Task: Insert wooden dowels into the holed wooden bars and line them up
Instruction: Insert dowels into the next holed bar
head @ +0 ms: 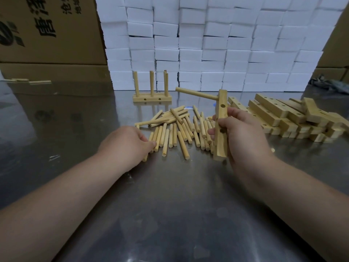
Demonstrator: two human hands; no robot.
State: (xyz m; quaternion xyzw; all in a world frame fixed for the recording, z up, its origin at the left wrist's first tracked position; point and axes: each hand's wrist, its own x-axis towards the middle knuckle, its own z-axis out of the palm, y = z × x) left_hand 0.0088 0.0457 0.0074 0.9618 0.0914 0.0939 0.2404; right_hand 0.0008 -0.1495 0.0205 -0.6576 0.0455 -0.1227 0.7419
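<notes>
My right hand [239, 133] grips a holed wooden bar [221, 127] held nearly upright above the table. One dowel [196, 93] sticks out of the bar's top hole toward the left. My left hand [128, 142] reaches into the pile of loose dowels [177, 129], and its fingertips touch a dowel [152, 143] at the pile's left edge. Whether the fingers have closed round that dowel cannot be told. A finished bar with several upright dowels [152, 97] stands at the back.
A heap of holed wooden bars [283, 116] lies to the right on the metal table [170, 205]. A wall of white boxes [207, 44] rises behind. Cardboard cartons [47, 35] stand at the back left, with a few dowels [28, 81] before them.
</notes>
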